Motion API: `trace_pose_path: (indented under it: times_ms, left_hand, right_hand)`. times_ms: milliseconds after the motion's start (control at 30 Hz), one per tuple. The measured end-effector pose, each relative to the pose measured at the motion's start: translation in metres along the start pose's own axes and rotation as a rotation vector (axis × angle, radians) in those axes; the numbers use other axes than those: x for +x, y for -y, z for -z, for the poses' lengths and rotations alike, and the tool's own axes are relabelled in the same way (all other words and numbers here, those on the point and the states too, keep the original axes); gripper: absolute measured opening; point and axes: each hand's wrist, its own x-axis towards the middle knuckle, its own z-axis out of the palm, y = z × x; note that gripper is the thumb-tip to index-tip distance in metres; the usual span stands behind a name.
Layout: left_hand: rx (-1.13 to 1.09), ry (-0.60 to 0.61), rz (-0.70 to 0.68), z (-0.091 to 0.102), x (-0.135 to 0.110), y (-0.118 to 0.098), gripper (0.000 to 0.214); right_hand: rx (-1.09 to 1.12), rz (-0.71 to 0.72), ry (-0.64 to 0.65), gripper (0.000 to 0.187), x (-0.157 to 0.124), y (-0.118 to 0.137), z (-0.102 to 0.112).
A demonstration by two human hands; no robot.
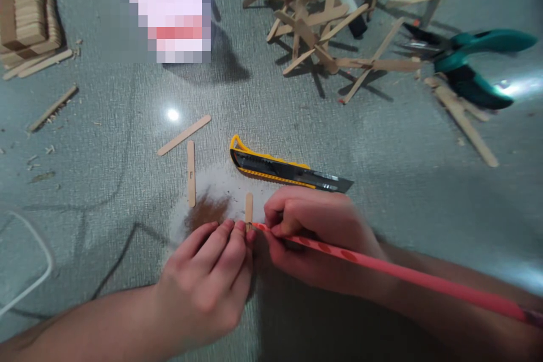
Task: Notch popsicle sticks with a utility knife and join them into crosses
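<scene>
My left hand (212, 277) presses its closed fingers on a short upright popsicle stick (249, 206), covering its lower part. In my right hand (322, 232) is a red pencil (394, 270) with darker oval spots, gripped near its point. The tip touches or nearly touches the stick beside my left fingertips. Just beyond my hands lies a yellow and black utility knife (275, 167), its blade pointing right. To the left of it are a notched popsicle stick (192, 174) and a plain popsicle stick (184, 135).
A bundle of popsicle sticks (29, 20) sits at far left. Joined sticks (314, 22) are heaped at the back right, beside green-handled pliers (475, 62). A pixelated pale object (182, 5) stands at the back. A white cable (40, 271) curves at the left edge.
</scene>
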Motion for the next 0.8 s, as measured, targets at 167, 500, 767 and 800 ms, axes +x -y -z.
trace_pose_path:
  times_ms: [167, 500, 767, 800]
  left_hand:
    - [0.006, -0.004, 0.000, 0.0003, 0.0007, 0.0001, 0.029]
    - [0.019, -0.020, 0.015, 0.0015, 0.0026, -0.0006, 0.031]
    - [0.014, -0.013, 0.010, -0.0015, 0.0000, -0.0001, 0.024]
    - [0.013, -0.014, 0.009, -0.0017, -0.0008, -0.0004, 0.023]
  right_hand:
    - [-0.003, -0.004, -0.003, 0.027, -0.0023, -0.0014, -0.0010]
    - [-0.017, 0.000, 0.009, 0.028, -0.0015, 0.0001, -0.0009]
    - [0.039, -0.023, -0.048, 0.028, -0.0015, -0.0014, -0.0002]
    - [0.049, -0.024, -0.047, 0.028, -0.0017, -0.0016, 0.0002]
